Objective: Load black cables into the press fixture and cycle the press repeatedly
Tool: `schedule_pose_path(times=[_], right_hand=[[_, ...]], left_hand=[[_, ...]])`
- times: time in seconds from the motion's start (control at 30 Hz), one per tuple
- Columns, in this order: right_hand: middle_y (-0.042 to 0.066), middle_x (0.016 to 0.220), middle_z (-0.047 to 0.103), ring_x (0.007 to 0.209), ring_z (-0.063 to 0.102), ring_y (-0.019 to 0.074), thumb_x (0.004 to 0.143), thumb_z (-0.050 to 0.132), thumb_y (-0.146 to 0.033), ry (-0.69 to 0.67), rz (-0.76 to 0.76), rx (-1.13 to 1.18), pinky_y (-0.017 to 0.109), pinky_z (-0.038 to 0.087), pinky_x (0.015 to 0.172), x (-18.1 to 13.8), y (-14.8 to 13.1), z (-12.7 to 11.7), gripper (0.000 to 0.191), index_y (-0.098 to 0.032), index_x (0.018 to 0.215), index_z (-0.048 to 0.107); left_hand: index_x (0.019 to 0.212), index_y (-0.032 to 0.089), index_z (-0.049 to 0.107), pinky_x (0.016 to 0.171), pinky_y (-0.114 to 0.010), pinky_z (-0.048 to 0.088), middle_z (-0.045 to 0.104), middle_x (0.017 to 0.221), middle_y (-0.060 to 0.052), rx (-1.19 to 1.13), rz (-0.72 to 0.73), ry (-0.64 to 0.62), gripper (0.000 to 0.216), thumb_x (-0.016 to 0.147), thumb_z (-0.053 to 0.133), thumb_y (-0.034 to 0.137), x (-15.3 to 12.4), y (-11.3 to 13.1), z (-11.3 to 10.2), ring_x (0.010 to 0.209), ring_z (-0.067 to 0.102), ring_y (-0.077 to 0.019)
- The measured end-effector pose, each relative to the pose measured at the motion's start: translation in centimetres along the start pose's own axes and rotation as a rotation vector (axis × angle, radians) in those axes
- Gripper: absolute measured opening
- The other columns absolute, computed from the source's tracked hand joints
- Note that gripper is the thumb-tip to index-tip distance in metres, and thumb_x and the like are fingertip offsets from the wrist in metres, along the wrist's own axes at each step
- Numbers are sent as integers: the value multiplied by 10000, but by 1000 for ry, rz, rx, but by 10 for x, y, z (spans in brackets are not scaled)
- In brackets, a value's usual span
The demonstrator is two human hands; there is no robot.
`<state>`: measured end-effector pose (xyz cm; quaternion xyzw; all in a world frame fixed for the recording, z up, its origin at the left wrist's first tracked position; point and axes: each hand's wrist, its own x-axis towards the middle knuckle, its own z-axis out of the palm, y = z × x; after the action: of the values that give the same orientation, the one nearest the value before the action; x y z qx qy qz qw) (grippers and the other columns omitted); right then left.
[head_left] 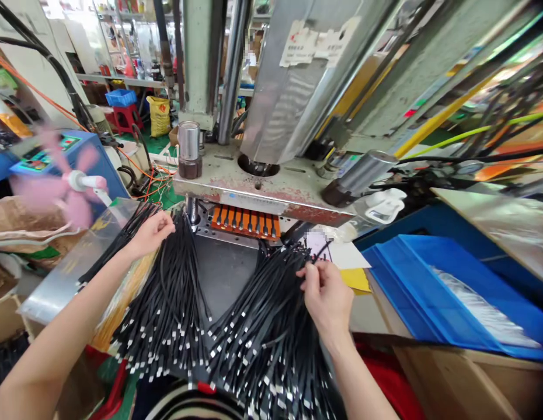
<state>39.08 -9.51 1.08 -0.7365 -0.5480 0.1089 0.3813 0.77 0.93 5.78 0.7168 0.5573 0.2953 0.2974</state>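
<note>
Two fanned bundles of black cables with white-marked ends lie on the machine table. My left hand (149, 233) rests on top of the left cable bundle (166, 303), fingers curled around the cable tops. My right hand (324, 294) pinches a single cable at the top of the right cable bundle (271, 326). Straight ahead, an orange mold fixture (245, 221) holding several black cable ends sits under the press plate (263, 186).
A blue plastic bin (433, 291) with white parts stands at the right. A pink fan (65, 184) spins at the left beside a blue control box (48, 153). Yellow and white paper (351, 265) lies by the right bundle. Press columns (232, 64) rise ahead.
</note>
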Motion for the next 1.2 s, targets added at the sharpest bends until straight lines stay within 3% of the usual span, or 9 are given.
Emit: schedule_pose_path(times=[0.13, 0.27, 0.47, 0.63, 0.73, 0.8, 0.97, 1.07, 1.2], right_hand=[[65, 829, 738, 684, 690, 193, 930, 483, -346, -159, -322, 183, 298, 526, 685, -1, -53, -3, 252, -186, 1084, 602], [55, 905, 740, 791, 702, 173, 951, 484, -244, -249, -592, 308, 279, 537, 744, -3, -100, -7, 192, -205, 1006, 663], [-34, 674, 664, 550, 606, 96, 974, 482, -273, -272, -528, 588, 205, 485, 611, -2, -125, -11, 193, -201, 994, 660], [-42, 607, 577, 533, 519, 90, 978, 474, -314, -322, -505, 639, 202, 410, 573, 1, -129, -9, 265, -187, 809, 635], [-52, 587, 500, 518, 428, 90, 953, 514, -365, -402, -465, 637, 212, 348, 534, 1, -128, -1, 262, -177, 815, 635], [-57, 588, 473, 525, 398, 88, 924, 554, -362, -545, -434, 612, 212, 320, 525, 0, -123, 9, 236, -168, 816, 635], [-67, 608, 512, 573, 476, 83, 885, 601, -215, -912, -453, 315, 207, 336, 595, -7, -101, 41, 119, -175, 780, 639], [-22, 748, 615, 689, 581, 124, 882, 615, -197, -912, -464, 28, 232, 385, 657, -15, -94, 49, 51, -181, 900, 660], [118, 1063, 635, 849, 652, 213, 951, 516, -230, -815, -547, -353, 305, 463, 719, -34, -97, 51, 191, -131, 1072, 627]], left_hand=[[1088, 145, 523, 581, -203, 438, 554, 790, 2, -206, 202, -111, 273, 870, 523, 309, -18, 62, 9, 645, 517, -86], [928, 145, 563, 524, -172, 443, 562, 756, 12, -243, 276, -177, 119, 882, 551, 254, -29, 113, 19, 572, 514, -56], [948, 141, 569, 446, -157, 485, 581, 685, 40, -412, 224, -308, 194, 889, 586, 325, -23, 161, 27, 467, 576, -56], [908, 111, 633, 474, -179, 532, 618, 575, 35, -495, 196, -359, 264, 835, 677, 361, -14, 174, 35, 480, 625, -96], [846, 116, 637, 425, -172, 505, 602, 513, 31, -537, 188, -300, 305, 802, 716, 408, -10, 168, 38, 421, 603, -101], [855, 124, 637, 403, -167, 489, 598, 497, 29, -539, 183, -201, 336, 787, 726, 441, -9, 156, 38, 395, 588, -101], [884, 131, 648, 364, -155, 449, 579, 477, 33, -507, 62, 155, 368, 772, 705, 476, -3, 91, 30, 369, 557, -93], [813, 130, 637, 357, -173, 453, 561, 473, 39, -457, -89, 285, 329, 726, 715, 438, -2, 40, 22, 363, 537, -95], [672, 145, 578, 345, -160, 400, 532, 444, 42, -338, -236, 397, 216, 733, 672, 330, -4, -13, 15, 350, 503, -83]])
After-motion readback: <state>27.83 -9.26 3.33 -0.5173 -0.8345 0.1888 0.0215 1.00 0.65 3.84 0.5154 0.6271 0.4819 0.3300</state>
